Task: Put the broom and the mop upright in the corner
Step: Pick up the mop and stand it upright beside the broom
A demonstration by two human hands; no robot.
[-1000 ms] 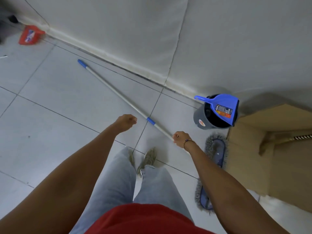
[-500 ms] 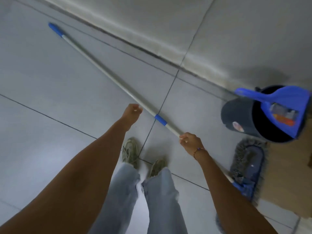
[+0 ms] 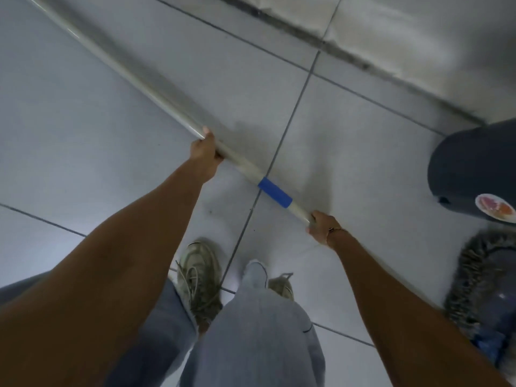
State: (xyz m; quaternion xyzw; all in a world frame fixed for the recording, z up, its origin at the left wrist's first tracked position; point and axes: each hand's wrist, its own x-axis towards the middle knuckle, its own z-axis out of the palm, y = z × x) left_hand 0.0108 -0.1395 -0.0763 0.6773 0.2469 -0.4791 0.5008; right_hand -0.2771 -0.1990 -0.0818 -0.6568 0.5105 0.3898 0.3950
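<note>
One mop is in view — its pale handle (image 3: 156, 100) runs from the 10 o'clock corner of the frame down toward 4 o'clock, with one blue band (image 3: 275, 192) between the two hands. The left hand (image 3: 205, 152) is wrapped around the handle just above the band; the right hand (image 3: 321, 226) is closed on it just below, a thin bracelet (image 3: 335, 229) at the wrist. The mop's fringed grey head (image 3: 480, 286) lies flat on the tiled floor (image 3: 83, 135) at 4 o'clock. One dark bucket (image 3: 472, 166) sits at 3 o'clock beside the wall (image 3: 418, 37) — its inside cannot be seen. Two shoes (image 3: 199, 277) stand at 6 o'clock under grey trousers (image 3: 251, 344).
</note>
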